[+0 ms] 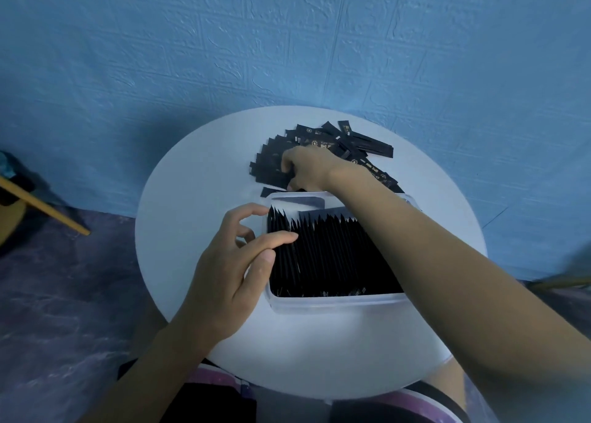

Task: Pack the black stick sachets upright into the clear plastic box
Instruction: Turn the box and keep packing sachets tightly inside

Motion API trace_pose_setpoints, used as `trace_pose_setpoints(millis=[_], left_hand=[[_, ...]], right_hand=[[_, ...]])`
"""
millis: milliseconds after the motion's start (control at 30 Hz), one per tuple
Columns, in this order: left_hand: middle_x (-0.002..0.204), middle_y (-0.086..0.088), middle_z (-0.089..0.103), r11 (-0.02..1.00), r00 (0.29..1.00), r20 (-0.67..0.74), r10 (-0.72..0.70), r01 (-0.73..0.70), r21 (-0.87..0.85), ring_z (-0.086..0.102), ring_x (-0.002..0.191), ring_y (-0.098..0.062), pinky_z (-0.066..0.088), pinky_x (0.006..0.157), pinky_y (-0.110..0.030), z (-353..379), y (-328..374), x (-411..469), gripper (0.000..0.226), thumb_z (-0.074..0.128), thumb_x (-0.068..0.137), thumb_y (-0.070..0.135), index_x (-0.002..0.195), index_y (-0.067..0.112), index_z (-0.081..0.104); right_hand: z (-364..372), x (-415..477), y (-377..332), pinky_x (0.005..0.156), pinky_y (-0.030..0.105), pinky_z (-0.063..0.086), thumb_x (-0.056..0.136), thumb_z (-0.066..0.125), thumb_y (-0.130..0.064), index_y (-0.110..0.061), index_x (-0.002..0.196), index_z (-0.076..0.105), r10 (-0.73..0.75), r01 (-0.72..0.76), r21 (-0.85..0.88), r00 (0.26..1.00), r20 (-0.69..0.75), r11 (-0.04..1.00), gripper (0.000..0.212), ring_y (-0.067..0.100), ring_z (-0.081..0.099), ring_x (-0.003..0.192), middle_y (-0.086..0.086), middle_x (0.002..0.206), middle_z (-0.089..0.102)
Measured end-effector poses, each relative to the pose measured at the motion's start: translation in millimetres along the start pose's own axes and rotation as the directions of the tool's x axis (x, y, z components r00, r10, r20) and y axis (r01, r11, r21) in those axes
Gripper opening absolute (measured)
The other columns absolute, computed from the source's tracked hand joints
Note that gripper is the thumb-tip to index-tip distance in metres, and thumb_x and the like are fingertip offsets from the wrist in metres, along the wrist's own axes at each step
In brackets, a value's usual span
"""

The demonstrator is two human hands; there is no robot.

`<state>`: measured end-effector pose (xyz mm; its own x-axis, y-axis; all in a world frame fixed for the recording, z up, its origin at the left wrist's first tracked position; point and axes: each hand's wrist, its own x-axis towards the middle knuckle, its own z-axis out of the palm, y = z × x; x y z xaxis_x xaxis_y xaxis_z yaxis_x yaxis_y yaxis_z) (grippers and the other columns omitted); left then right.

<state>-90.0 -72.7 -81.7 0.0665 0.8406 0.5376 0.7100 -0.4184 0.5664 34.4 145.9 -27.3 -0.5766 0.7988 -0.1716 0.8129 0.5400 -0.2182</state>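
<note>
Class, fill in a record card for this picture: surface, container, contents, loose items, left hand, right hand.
surface: round white table
container: clear plastic box, mid-table
contents: packed sachets, upright in rows, gap at far end
loose items: loose sachets piled flat beyond the box
left hand: fingers relaxed, touching tops of packed sachets at box's left edge
right hand: reaching over the box, fingers curled into the loose sachets; grip unclear
</note>
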Motion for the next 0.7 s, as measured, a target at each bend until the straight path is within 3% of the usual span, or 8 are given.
trace_pose_setpoints(millis=[100, 200, 367, 467, 567, 700], left_hand=[[0.140, 0.003, 0.043, 1.000, 1.000, 0.005, -0.001, 0.001, -0.007, 0.052, 0.091, -0.008, 0.038, 0.077, -0.010, -0.3, -0.2, -0.3, 0.042, 0.033, 0.105, 0.032, 0.122, 0.028, 0.071], [0.141, 0.005, 0.042, 1.000, 1.000, 0.010, -0.004, 0.005, -0.006, 0.051, 0.091, -0.007, 0.038, 0.078, -0.009, -0.4, -0.7, -1.0, 0.041, 0.034, 0.104, 0.032, 0.122, 0.028, 0.071], [0.141, 0.002, 0.043, 1.000, 1.000, 0.001, -0.010, 0.010, -0.003, 0.051, 0.090, -0.005, 0.037, 0.079, -0.007, 0.1, -0.3, -0.7, 0.044, 0.032, 0.105, 0.034, 0.121, 0.025, 0.072], [0.141, 0.002, 0.043, 1.000, 1.000, -0.001, -0.003, 0.003, -0.004, 0.051, 0.091, -0.004, 0.037, 0.079, -0.008, 0.0, 0.2, -1.4, 0.045, 0.031, 0.106, 0.035, 0.122, 0.026, 0.072], [0.141, 0.002, 0.043, 1.000, 1.000, 0.000, -0.011, 0.011, -0.004, 0.051, 0.093, -0.005, 0.036, 0.080, -0.008, 0.3, 0.3, -1.9, 0.044, 0.031, 0.105, 0.035, 0.124, 0.029, 0.070], [0.141, 0.002, 0.046, 1.000, 1.000, -0.009, -0.016, 0.016, 0.002, 0.053, 0.091, -0.006, 0.037, 0.079, -0.008, 0.0, 0.7, -1.7, 0.042, 0.033, 0.105, 0.035, 0.127, 0.030, 0.069]], right_hand=[[-11.9, -6.6, 3.1, 0.081, 0.027, 0.042, 0.087, 0.076, -0.024, -0.023, 0.100, 0.064, 0.029, -0.029, 0.088, 1.000, 0.004, 0.996, 0.018, 0.025, 0.061, 0.104, 0.000, 0.103, 0.065], [-45.4, -33.4, -3.5, 0.074, 0.028, 0.041, 0.088, 0.073, -0.030, -0.024, 0.089, 0.059, 0.074, -0.055, 0.183, 0.993, -0.095, 0.982, 0.015, 0.023, 0.063, 0.095, -0.001, 0.095, 0.065], [-69.3, -123.6, -29.3, 0.049, 0.025, 0.041, 0.090, 0.073, -0.030, -0.013, 0.090, 0.055, 0.078, -0.052, 0.414, 0.996, -0.045, 0.909, 0.025, 0.017, 0.052, 0.047, 0.008, 0.065, 0.061], [-40.6, -165.2, -35.6, 0.054, 0.035, 0.050, 0.088, 0.075, -0.032, -0.019, 0.095, 0.053, 0.121, -0.119, 0.545, 0.992, 0.033, 0.830, 0.026, 0.019, 0.059, 0.047, 0.007, 0.069, 0.063], [-7.7, -179.2, -41.5, 0.057, 0.034, 0.051, 0.088, 0.074, -0.039, -0.028, 0.100, 0.051, 0.230, -0.242, 0.557, 0.969, 0.092, 0.794, 0.028, 0.015, 0.062, 0.047, 0.001, 0.073, 0.064], [11.9, -182.2, -45.0, 0.069, 0.039, 0.057, 0.087, 0.069, -0.052, -0.031, 0.102, 0.052, 0.226, -0.202, 0.572, 0.974, 0.029, 0.795, 0.031, 0.016, 0.066, 0.068, -0.005, 0.072, 0.062]])
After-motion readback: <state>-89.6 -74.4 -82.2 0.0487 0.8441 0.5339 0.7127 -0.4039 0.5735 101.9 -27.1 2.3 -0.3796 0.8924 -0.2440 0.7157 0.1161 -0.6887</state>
